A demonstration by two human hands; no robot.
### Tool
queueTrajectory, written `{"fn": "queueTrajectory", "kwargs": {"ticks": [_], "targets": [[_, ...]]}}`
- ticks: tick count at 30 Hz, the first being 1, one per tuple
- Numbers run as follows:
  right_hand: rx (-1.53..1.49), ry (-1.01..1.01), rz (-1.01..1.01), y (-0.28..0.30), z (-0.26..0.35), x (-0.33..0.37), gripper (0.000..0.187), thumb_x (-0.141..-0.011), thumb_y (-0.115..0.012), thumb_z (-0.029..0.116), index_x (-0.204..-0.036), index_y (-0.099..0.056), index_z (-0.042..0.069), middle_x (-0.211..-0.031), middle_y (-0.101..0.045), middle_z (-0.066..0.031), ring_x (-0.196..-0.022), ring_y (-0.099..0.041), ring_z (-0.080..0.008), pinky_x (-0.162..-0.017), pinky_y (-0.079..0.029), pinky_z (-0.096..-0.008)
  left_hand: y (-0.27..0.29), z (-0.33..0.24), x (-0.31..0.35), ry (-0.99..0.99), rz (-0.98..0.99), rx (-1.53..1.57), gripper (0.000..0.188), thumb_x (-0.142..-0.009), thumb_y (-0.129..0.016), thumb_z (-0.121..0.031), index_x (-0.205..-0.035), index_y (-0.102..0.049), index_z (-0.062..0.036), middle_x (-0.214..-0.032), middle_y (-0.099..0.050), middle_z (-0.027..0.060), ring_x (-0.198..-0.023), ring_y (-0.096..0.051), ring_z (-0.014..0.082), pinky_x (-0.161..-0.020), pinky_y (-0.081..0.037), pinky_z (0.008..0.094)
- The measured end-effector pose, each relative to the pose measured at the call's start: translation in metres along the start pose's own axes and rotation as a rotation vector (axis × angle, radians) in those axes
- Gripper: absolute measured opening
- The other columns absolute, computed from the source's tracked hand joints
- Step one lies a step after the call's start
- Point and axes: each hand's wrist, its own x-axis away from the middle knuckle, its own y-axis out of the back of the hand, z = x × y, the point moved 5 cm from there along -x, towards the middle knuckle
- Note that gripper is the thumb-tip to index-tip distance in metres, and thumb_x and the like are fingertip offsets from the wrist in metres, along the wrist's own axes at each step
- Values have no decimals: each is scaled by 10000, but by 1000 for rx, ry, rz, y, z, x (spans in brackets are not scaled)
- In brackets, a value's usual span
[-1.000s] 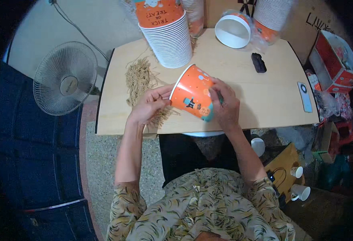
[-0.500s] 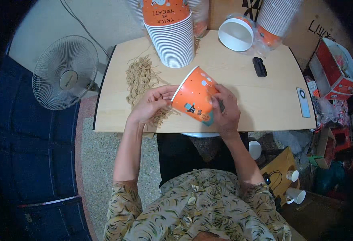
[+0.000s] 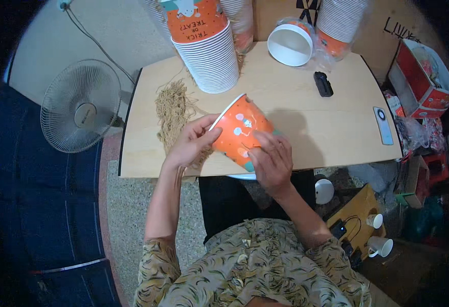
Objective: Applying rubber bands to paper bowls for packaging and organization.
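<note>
An orange paper bucket (image 3: pixel 242 125) with a white rim and printed pictures is held tilted over the table's front edge, its mouth toward the upper left. Thumb and fingers of my left hand (image 3: pixel 191 143) pinch its rim. My right hand (image 3: pixel 274 161) curls its fingers around the lower side, close to the green base. Behind the bucket stands a tall stack of paper buckets (image 3: pixel 209 61), upside down with white rims piled up. A heap of tan strings (image 3: pixel 171 112) lies beside my left hand, partly hidden by it.
A black clip-like object (image 3: pixel 323 84) and a flat pale-blue device (image 3: pixel 383 125) lie on the right of the table. At the back are a bucket on its side (image 3: pixel 290 47) and a plastic-wrapped stack (image 3: pixel 339 23). A fan (image 3: pixel 84 110) stands left; a red box (image 3: pixel 424 82) stands right.
The bucket has turned about its axis, bringing different printed pictures to face up. My right hand has shifted down and left along its side; my left hand stays at the rim.
</note>
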Motion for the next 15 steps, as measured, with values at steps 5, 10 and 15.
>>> {"fn": "queueTrajectory", "kwargs": {"ticks": [5,10,15], "targets": [[-49,-144,-27,8,-24,-2,81,-862,-658,87,-918,-604,66,-1241,-624,-189,-1123,-609,-321,-996,-415,-511,5,7,-2,-21,15,-26,293,-992,-595,-149,-1255,-591,-19,-1092,-671,-11,-938,-604,47,-855,-480,227],[-142,-204,-76,5,-43,-6,87,-887,-642,91,-948,-589,58,-1290,-603,-207,-1132,-607,-328,-1021,-394,-521,10,24,-4,39,31,-20,265,-988,-599,-136,-1225,-599,-18,-1079,-672,-9,-943,-602,45,-850,-478,225],[-237,-226,-53,-5,-43,3,68,-907,-622,83,-947,-579,48,-1336,-570,-220,-1224,-562,-362,-1083,-342,-532,13,24,-2,39,30,-10,265,-984,-604,-130,-1225,-595,-19,-1071,-678,2,-944,-607,48,-838,-484,221]]}}
